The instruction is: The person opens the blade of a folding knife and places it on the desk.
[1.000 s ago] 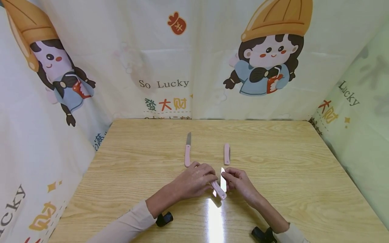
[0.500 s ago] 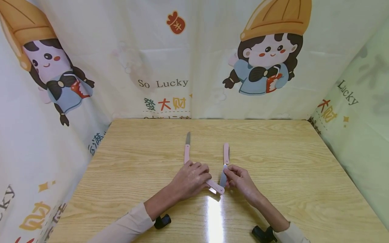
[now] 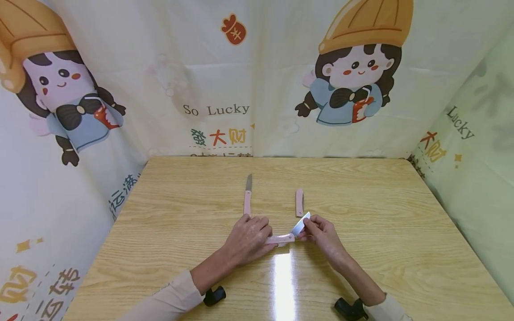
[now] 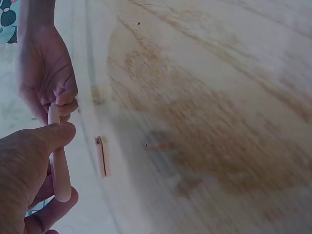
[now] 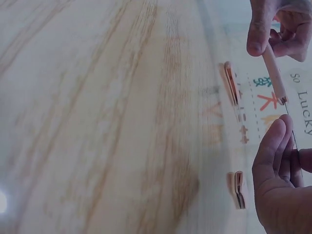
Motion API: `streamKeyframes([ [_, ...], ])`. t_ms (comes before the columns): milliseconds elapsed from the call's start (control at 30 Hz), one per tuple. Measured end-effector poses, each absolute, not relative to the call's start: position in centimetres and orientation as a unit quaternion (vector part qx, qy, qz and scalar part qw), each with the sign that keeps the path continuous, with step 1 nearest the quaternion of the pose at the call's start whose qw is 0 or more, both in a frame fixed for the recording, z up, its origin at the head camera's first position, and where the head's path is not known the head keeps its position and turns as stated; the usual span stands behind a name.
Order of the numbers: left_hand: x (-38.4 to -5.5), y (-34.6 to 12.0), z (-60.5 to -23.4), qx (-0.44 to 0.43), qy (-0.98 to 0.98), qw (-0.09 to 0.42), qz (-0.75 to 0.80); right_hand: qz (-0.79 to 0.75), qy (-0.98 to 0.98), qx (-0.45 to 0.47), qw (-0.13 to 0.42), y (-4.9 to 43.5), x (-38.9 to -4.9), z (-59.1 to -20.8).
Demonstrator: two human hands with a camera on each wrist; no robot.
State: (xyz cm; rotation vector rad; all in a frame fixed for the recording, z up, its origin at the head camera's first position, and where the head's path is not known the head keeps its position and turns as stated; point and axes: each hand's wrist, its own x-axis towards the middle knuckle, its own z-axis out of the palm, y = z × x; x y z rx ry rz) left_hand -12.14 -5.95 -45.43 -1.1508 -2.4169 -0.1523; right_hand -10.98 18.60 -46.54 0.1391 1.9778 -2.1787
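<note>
Between the two hands is a pink-handled folding knife, its blade swung well out from the handle. My left hand grips the pink handle, which the left wrist view shows between thumb and fingers. My right hand pinches the shiny blade between thumb and fingers. Beyond my left hand lies a second folding knife, blade out and pointing away. A third folding knife lies folded just beyond the held blade.
The knives lie on a wood-grain table. A printed curtain stands behind it and along both sides. Black camera mounts hang under both wrists. A bright light reflection crosses the tabletop near the front.
The blade has swung further out from the handle, from a narrow angle to a wide one. The handle has turned nearly level, and my left hand has shifted slightly left.
</note>
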Motion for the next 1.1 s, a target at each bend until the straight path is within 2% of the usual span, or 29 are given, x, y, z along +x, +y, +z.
streamKeyframes([
  [433, -11.5, -5.7, -46.1, -0.374, -0.886, 0.253, -0.105, -0.769, 0.631, 0.058, 0.09, 18.4, -11.1, -46.7],
  [633, -11.3, -5.6, -46.0, -0.369, -0.896, 0.231, -0.085, -0.775, 0.624, 0.053, 0.088, 18.3, -11.0, -47.1],
  [833, -11.2, -5.3, -44.9, -0.366, -0.912, 0.182, -0.023, -0.778, 0.62, 0.061, 0.085, 18.2, -10.9, -47.1],
  [1100, -12.0, -5.0, -44.4, -0.341, -0.924, 0.148, -0.09, -0.794, 0.605, 0.019, 0.053, 18.2, -10.8, -46.4],
])
